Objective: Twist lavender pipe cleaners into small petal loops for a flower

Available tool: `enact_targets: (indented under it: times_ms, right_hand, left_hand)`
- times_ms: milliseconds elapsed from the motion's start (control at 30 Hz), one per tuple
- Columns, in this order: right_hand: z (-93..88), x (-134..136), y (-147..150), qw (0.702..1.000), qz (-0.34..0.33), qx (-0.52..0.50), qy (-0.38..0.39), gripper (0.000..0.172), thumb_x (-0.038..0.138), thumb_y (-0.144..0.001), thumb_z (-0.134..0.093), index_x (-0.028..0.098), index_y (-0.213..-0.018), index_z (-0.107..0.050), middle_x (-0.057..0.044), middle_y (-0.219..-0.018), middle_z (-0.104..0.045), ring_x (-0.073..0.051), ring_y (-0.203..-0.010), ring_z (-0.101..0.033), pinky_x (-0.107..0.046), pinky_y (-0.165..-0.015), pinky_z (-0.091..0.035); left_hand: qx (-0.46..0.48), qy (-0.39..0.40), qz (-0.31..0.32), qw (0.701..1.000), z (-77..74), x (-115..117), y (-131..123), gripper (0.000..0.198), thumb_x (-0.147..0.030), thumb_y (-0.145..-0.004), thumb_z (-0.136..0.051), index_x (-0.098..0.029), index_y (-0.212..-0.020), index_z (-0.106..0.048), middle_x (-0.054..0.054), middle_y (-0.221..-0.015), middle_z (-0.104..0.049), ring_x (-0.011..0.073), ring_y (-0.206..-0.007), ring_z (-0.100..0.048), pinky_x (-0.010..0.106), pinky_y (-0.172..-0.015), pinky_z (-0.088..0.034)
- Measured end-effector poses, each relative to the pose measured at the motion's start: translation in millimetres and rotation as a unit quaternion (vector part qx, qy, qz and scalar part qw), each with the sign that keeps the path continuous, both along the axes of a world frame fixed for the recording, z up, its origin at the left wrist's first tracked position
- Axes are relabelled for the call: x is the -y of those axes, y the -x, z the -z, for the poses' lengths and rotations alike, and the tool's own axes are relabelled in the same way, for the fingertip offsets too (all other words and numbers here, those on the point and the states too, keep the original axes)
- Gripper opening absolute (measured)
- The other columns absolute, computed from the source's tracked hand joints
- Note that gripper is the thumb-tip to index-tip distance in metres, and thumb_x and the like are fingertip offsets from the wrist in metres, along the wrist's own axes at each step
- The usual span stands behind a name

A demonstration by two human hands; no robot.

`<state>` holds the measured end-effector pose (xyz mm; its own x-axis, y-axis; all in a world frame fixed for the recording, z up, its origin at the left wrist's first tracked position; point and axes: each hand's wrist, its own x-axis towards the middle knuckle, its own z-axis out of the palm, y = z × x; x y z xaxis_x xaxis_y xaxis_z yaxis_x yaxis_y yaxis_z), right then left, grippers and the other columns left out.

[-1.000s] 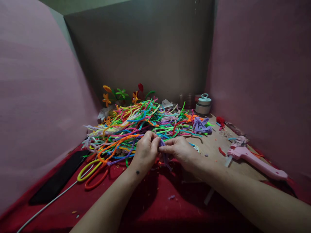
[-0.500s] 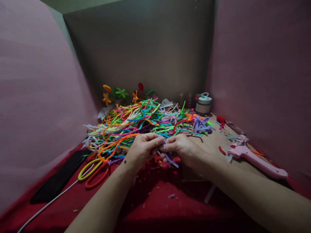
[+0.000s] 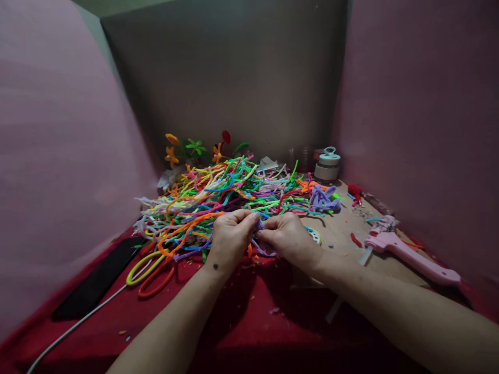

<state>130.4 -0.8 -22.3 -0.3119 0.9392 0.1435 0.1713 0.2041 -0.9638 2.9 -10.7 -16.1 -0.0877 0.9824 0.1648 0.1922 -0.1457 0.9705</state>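
Observation:
My left hand (image 3: pixel 231 236) and my right hand (image 3: pixel 288 237) meet at the middle of the table, fingertips pinched together on a purple pipe cleaner (image 3: pixel 260 225). Its loose end curls down beneath my hands over the red cloth (image 3: pixel 249 311). Right behind my hands lies a big heap of pipe cleaners (image 3: pixel 218 200) in many colours. A bundle of bent purple pieces (image 3: pixel 323 199) rests at the heap's right end.
A pink glue gun (image 3: pixel 405 253) lies on the wooden board at right. Pipe-cleaner flowers (image 3: pixel 195 148) stand at the back, a round tape dispenser (image 3: pixel 327 165) at back right. A black phone (image 3: pixel 97 280) with a white cable lies at left. Pink and grey screens wall in the table.
Both hands have stayed pinched on the purple pipe cleaner and have shifted slightly up and away. The dangling purple end now hangs shorter and curls closer under my hands.

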Motion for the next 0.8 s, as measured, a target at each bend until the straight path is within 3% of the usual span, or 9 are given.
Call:
enact_targets:
  times_ms: [167,367,533,667,800]
  right_hand:
    - [2.3,-0.9,-0.6,0.980,-0.093,-0.110,0.136,0.015,0.018,-0.067,-0.056,0.011,-0.055,-0.060,-0.002,-0.052,-0.059,-0.008,-0.042,-0.048,-0.022,-0.046,-0.038]
    - [4.9,-0.9,-1.3,0.962,-0.101,-0.179,0.182,0.010,0.019,-0.065,-0.056,0.011,-0.061,-0.060,-0.006,-0.057,-0.063,-0.010,-0.045,-0.054,-0.023,-0.046,-0.040]
    - [9.9,-1.1,2.2,0.971,-0.063,-0.173,0.154,0.007,0.014,-0.061,-0.053,0.013,-0.055,-0.056,-0.001,-0.050,-0.059,-0.010,-0.042,-0.050,-0.023,-0.045,-0.039]
    - [8.8,1.1,2.3,0.991,-0.030,-0.118,0.060,0.015,0.015,-0.064,-0.051,0.014,-0.048,-0.052,0.004,-0.043,-0.048,-0.006,-0.039,-0.039,-0.020,-0.042,-0.031]
    - [5.5,-0.2,-1.9,0.994,-0.062,-0.083,0.026,0.022,0.025,-0.070,-0.053,0.014,-0.051,-0.056,0.003,-0.045,-0.048,-0.006,-0.043,-0.040,-0.020,-0.044,-0.030]
  left_hand:
    - [-0.030,0.004,-0.011,0.999,-6.0,-1.0,7.6,0.022,-0.034,-0.072,-0.058,-0.014,-0.061,-0.057,-0.007,-0.037,-0.040,0.0036,-0.031,-0.031,0.017,-0.034,-0.023]
    - [-0.023,0.014,-0.008,1.000,-9.8,0.0,9.1,0.022,-0.034,-0.071,-0.059,-0.015,-0.062,-0.057,-0.007,-0.035,-0.043,0.0042,-0.029,-0.032,0.017,-0.032,-0.023]
    - [-0.011,0.010,-0.010,1.000,-6.2,-0.3,6.0,0.023,-0.035,-0.070,-0.060,-0.015,-0.060,-0.057,-0.007,-0.036,-0.042,0.0038,-0.029,-0.031,0.017,-0.032,-0.022]
    - [-0.018,0.002,-0.019,1.000,-5.8,-0.4,6.3,0.024,-0.034,-0.070,-0.060,-0.015,-0.057,-0.056,-0.006,-0.036,-0.043,0.0042,-0.030,-0.033,0.017,-0.032,-0.024]
    - [-0.028,0.027,0.014,0.999,-8.3,0.5,9.3,0.023,-0.035,-0.072,-0.058,-0.015,-0.061,-0.057,-0.006,-0.036,-0.044,0.0050,-0.029,-0.034,0.017,-0.030,-0.023]
